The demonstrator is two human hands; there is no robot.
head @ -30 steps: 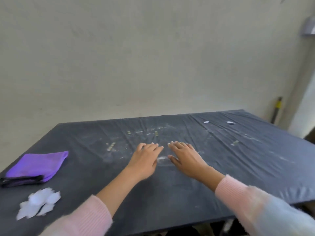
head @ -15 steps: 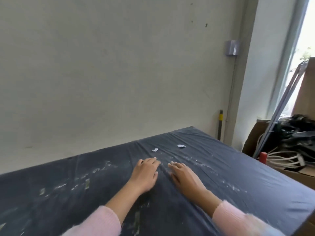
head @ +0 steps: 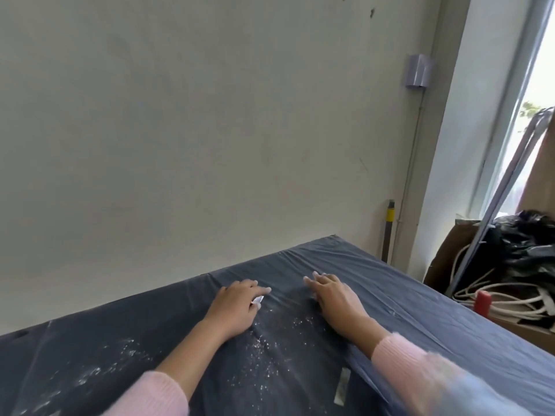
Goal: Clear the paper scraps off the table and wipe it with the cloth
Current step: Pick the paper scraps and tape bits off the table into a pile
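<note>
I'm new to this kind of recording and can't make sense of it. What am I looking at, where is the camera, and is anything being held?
There is no machine here. A person wears a camera on the head, so the one picture looks forward and down at their own two hands. Both reach over a dark-covered table. The left hand seems to pinch a small white scrap between thumb and fingers. The right hand lies flat, holding nothing visible. White specks dust the table nearer the person.
</note>
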